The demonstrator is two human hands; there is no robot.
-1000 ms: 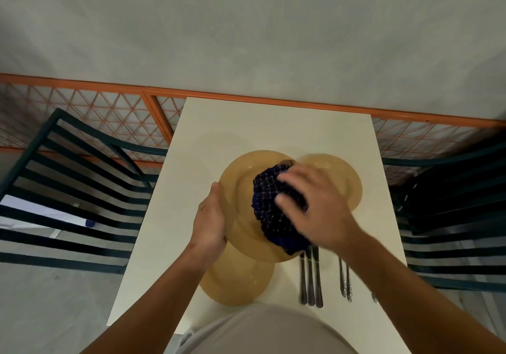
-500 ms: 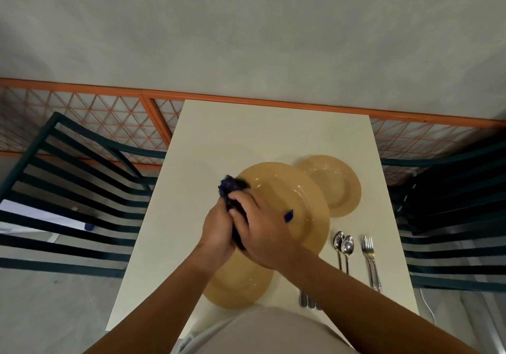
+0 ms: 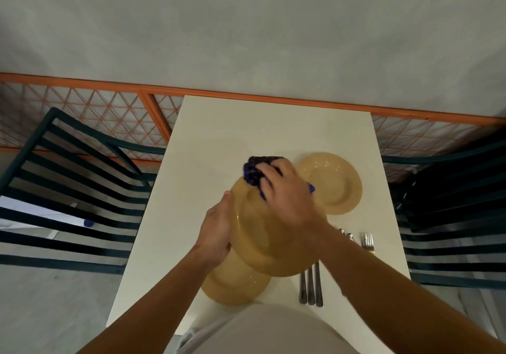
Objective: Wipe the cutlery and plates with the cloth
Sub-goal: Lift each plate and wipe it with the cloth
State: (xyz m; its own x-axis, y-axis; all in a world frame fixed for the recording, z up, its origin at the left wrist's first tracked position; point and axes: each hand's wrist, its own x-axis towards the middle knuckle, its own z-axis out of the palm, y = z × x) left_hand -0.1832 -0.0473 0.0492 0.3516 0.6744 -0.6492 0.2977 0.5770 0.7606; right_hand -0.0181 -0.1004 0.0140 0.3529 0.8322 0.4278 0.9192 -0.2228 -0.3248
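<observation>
Over the white table, I see a tan plate held up and being rubbed with a dark blue cloth.

My left hand grips the plate's left rim, fingers curled under it as far as I can tell, since the plate hides them. My right hand has its fingers curled round the bunched cloth, pressing it on the plate's far edge. A second plate lies on the table below the held one, and a third sits just beyond my right hand. Three knife handles lie near the table's near edge; forks and what look like spoon bowls lie to the right of my forearm.
</observation>
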